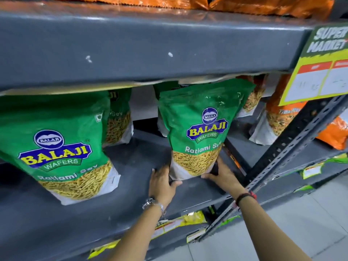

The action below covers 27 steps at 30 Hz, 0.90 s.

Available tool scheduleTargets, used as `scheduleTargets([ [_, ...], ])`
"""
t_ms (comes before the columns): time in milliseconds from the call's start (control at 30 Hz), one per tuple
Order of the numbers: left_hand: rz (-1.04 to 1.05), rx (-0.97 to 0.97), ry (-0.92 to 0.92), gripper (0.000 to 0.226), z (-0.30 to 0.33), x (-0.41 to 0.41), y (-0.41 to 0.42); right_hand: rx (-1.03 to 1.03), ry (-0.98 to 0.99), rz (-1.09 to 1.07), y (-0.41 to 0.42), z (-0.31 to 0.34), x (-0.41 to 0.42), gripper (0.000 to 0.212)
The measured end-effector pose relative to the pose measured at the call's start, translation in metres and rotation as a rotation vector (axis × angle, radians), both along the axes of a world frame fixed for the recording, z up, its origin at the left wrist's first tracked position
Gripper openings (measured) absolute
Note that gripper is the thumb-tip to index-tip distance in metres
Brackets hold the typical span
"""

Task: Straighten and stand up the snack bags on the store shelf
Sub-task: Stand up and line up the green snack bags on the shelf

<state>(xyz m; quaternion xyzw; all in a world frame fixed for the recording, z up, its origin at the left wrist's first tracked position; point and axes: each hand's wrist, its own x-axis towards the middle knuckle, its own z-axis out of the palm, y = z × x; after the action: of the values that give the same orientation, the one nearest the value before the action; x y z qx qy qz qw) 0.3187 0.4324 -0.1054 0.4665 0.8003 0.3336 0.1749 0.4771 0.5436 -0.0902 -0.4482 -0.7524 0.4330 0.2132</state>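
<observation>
A green Ratlami Sev bag [199, 129] is held upright at the middle of the grey shelf [135, 162], gripped at its base from both sides. The left hand [162, 182] is cupped round the lower left corner, thumb tucked underneath; the right hand [224, 176] is pressed flat against the lower right edge. A second green bag [58, 144] is seen standing at the left, well apart. Orange bags [280, 117] are lined up at the right.
</observation>
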Motion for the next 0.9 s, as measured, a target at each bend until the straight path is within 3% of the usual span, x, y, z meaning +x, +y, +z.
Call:
scheduleTargets([
  [200, -0.096, -0.035, 0.169, 0.070, -0.010, 0.000, 0.007, 0.029, -0.018, -0.045, 0.002, -0.003, 0.016, 0.083],
  [900, -0.103, -0.011, 0.209, 0.066, -0.004, 0.004, 0.004, 0.010, -0.076, -0.037, -0.004, -0.005, 0.024, 0.078],
])
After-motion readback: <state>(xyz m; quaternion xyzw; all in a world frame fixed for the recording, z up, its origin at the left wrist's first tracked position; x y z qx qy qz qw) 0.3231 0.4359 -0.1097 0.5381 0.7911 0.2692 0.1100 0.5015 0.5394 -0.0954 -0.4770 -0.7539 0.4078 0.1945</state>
